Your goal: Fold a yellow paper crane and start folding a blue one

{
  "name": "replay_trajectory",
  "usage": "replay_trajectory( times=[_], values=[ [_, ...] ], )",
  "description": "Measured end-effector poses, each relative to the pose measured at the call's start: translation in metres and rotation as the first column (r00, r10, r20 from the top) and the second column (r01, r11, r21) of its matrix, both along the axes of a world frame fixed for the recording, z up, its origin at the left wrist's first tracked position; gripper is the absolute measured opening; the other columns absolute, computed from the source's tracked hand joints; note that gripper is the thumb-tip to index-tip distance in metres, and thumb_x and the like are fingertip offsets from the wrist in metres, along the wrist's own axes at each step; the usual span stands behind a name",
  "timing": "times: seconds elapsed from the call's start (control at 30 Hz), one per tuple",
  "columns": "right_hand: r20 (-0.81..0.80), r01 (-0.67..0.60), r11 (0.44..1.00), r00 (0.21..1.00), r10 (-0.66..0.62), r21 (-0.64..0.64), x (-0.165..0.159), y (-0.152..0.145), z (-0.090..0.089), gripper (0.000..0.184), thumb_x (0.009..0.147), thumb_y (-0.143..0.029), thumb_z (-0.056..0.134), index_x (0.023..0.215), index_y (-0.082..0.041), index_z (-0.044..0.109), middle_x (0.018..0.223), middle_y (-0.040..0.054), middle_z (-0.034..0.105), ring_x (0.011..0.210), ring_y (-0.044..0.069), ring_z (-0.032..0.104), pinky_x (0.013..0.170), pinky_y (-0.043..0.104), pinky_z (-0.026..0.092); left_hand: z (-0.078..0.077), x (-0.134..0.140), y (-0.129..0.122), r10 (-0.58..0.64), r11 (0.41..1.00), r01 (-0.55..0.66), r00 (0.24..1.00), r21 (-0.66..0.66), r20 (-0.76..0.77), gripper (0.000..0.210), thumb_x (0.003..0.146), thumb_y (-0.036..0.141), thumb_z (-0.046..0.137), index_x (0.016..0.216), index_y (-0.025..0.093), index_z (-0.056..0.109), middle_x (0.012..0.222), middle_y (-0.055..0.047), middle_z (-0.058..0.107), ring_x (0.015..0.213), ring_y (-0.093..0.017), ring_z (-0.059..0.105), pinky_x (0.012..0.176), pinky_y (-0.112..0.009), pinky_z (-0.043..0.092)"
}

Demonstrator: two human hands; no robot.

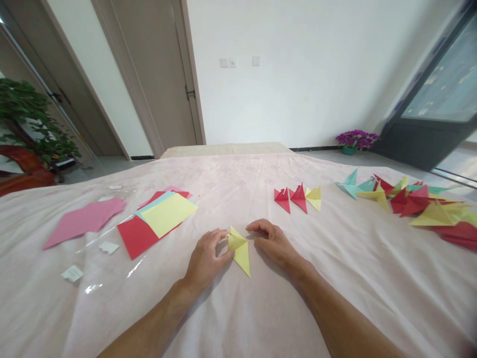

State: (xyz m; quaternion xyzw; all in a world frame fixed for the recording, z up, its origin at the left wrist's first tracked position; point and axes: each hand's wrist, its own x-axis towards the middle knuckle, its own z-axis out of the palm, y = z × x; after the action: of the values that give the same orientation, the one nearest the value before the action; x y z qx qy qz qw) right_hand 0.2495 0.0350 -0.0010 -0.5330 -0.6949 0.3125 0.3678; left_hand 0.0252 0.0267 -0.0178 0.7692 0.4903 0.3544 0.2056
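Because the pink sheets (pixel 85 222) look unweighted at far left, a draught could shift them; same for the paper stack (pixel 169 214) next along, red poking out under yellow. Your left hand (pixel 206 256) has thumb and fingertips clamped on the left side of the yellow folded paper (pixel 242 252), which sits between your hands over the cloth (pixel 268 313). Squeeze too hard and you could crush or tear a thin point; tug sideways and the folds could slip. Your right hand (pixel 272 241) is just beside it, fingers curled, thumb and forefinger slightly apart, nothing visible in them; closing carelessly could bend its upper tip. Further right, three paper birds (pixel 299 200) sit close together, so one knuckle could knock the lot; then the bird heap (pixel 415 201), where overlapping wings could snag if you pull one
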Motion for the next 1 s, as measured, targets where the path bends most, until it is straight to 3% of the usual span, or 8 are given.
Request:
replay_trajectory(
  times=[0.33,0.57,0.77,1.0],
  values=[
    [0.067,0.054,0.997,0.996,-0.057,0.048,-0.004,0.000,-0.004,0.029,0.071,-0.010,0.051,0.092,-0.019,0.069,0.086,0.0030,0.067,0.080,0.017,0.061,0.075,0.028,0.047,0.002,-0.002,-0.003,0.018,0.999,-0.020,0.999,-0.038,-0.049,0.015,0.082,0.026,0.067,0.097,0.025,0.070,0.122,-0.007,0.067,0.124,-0.027,0.055,0.105,-0.047,0.040],
    [0.212,-0.003,0.994,0.977,-0.021,0.111,-0.010,-0.008,0.005,0.015,0.074,-0.023,0.064,0.086,-0.022,0.073,0.088,0.0023,0.068,0.086,0.020,0.060,0.080,0.030,0.044,0.004,0.005,-0.002,0.044,0.999,-0.043,0.995,0.020,-0.084,0.008,0.079,0.018,0.068,0.085,0.023,0.070,0.113,-0.006,0.070,0.116,-0.026,0.059,0.102,-0.045,0.042],
    [0.327,0.019,0.992,0.943,-0.059,0.125,-0.014,-0.006,0.002,0.012,0.073,-0.021,0.066,0.082,-0.022,0.073,0.090,0.0027,0.066,0.088,0.020,0.058,0.083,0.031,0.040,0.009,0.013,-0.007,0.052,0.996,-0.047,0.995,0.071,-0.082,0.007,0.082,0.015,0.064,0.080,0.022,0.065,0.101,-0.004,0.069,0.097,-0.022,0.063,0.088,-0.039,0.047],
    [0.411,0.013,0.995,0.910,-0.054,0.102,-0.016,-0.008,0.005,0.014,0.075,-0.017,0.065,0.086,-0.023,0.070,0.091,0.0024,0.064,0.090,0.020,0.054,0.081,0.030,0.035,0.010,0.019,-0.010,-0.036,0.992,0.041,0.998,0.121,-0.048,0.012,0.089,0.014,0.053,0.084,0.021,0.060,0.088,-0.002,0.063,0.078,-0.015,0.061,0.070,-0.026,0.048]
  ],
)
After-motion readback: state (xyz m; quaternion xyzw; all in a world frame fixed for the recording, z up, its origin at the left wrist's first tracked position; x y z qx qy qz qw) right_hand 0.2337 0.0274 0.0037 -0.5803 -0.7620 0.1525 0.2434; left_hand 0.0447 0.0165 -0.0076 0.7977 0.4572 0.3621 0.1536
